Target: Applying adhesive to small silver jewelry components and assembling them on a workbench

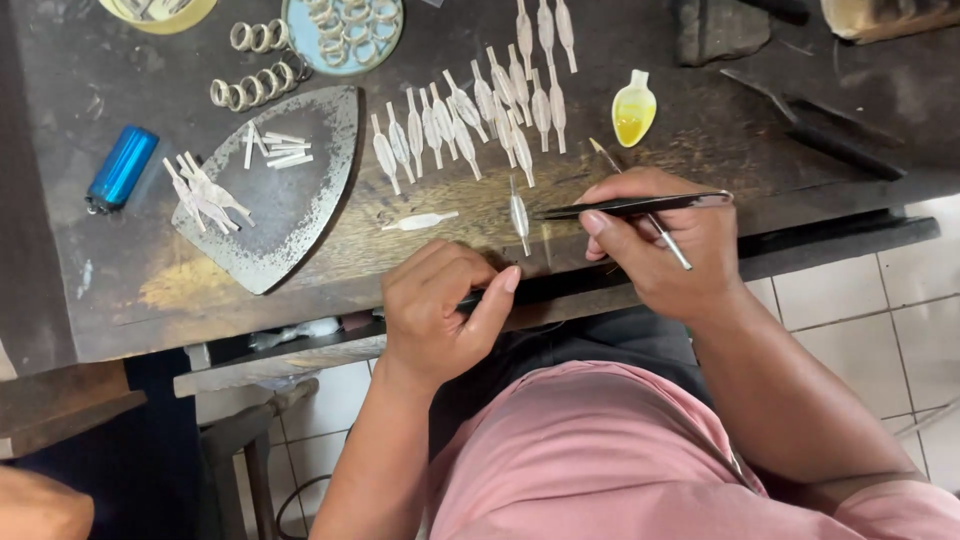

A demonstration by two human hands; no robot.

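My right hand holds black tweezers and a thin brush together. The tweezer tips point left at a small silver spoon-shaped piece lying on the dark wooden bench. My left hand rests curled at the bench's front edge, fingers closed over a dark edge strip; nothing else shows inside it. Another silver piece lies just left of the tweezers' target.
Rows of several similar silver pieces lie behind. A pointed metal plate carries small silver parts. Silver rings, a round dish of rings, a blue lighter, a small cup of yellow liquid and dark tools surround them.
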